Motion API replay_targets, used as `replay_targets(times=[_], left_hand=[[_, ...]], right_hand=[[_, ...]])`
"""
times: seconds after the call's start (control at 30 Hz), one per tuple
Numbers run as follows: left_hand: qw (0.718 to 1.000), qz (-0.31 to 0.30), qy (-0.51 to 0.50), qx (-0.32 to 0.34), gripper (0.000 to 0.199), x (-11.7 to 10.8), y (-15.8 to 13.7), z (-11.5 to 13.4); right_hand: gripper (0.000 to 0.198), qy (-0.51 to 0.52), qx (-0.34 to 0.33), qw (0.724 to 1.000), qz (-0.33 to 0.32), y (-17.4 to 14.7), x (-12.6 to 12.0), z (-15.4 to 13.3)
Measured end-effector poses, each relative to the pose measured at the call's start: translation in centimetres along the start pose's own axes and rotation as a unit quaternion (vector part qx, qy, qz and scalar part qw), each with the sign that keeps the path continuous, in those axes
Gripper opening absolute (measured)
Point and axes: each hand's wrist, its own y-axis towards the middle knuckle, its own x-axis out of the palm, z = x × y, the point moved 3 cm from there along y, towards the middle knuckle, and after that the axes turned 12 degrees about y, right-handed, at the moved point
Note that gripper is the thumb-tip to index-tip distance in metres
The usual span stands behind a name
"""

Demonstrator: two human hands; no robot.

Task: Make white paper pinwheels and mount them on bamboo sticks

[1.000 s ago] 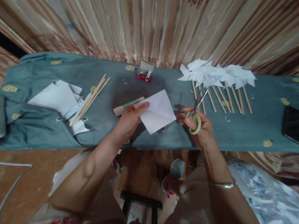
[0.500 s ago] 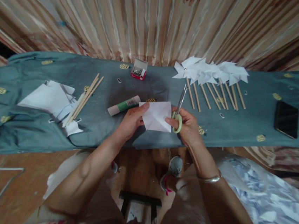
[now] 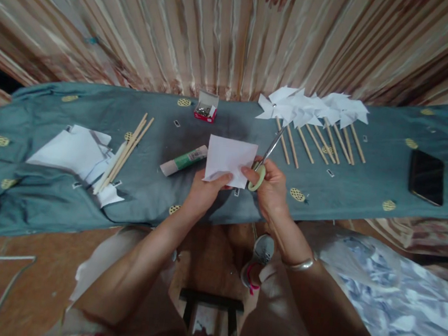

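Note:
A square of white paper [image 3: 230, 155] is held up over the near side of the table. My left hand [image 3: 207, 190] pinches its lower left edge, thumb on top. My right hand [image 3: 271, 188] grips the paper's lower right edge with the thumb and also has a pair of scissors [image 3: 263, 164] with light green handles, blades pointing up and away from the paper. A green and white glue stick [image 3: 184, 160] lies just left of the paper. Behind it stands an open red box [image 3: 206, 107] of small metal pins or tacks.
Several white paper pinwheels [image 3: 312, 109] on wooden sticks lie in a row at the back right. Loose sticks [image 3: 128, 151] and paper pieces [image 3: 71, 148] are at left. A dark phone [image 3: 427, 178] rests at right, on the blue-green tablecloth [image 3: 374, 166].
The paper has turned and tilted in my hands. My left hand has shifted from its left side to the lower edge. The scissors have moved a little left and lean more.

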Motion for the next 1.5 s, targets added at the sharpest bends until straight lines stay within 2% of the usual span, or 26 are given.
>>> replay_targets(times=[0.23, 0.33, 0.5, 0.67, 0.83, 1.07, 1.5], left_hand=[[0.998, 0.051, 0.018, 0.023, 0.021, -1.2, 0.7, 0.7], [0.996, 0.076, 0.006, 0.037, 0.019, -2.0, 1.3, 1.4], [0.992, 0.110, -0.031, 0.053, 0.020, -3.5, 2.0, 2.6], [0.993, 0.104, -0.041, 0.046, 0.019, -3.5, 1.9, 2.9], [0.995, 0.081, -0.042, 0.035, 0.020, -2.9, 1.7, 2.6], [0.995, 0.086, -0.041, 0.025, 0.014, -2.5, 1.8, 2.5], [0.996, 0.086, -0.028, 0.012, 0.017, -2.5, 1.6, 2.1]], right_hand=[[0.048, -0.039, 0.039, 0.998, -0.036, -0.8, 0.6, -0.2], [0.044, -0.077, 0.068, 0.992, -0.077, -1.6, 0.5, -0.3], [0.036, -0.100, 0.159, 0.962, -0.200, -3.3, -0.2, -0.3], [0.038, -0.127, 0.223, 0.929, -0.267, -3.9, -0.9, 0.0], [0.040, -0.111, 0.249, 0.923, -0.271, -3.8, -0.8, 0.2], [0.040, -0.119, 0.248, 0.924, -0.265, -3.7, -0.6, 0.0], [0.036, -0.090, 0.270, 0.926, -0.248, -3.7, -0.9, 0.4]])
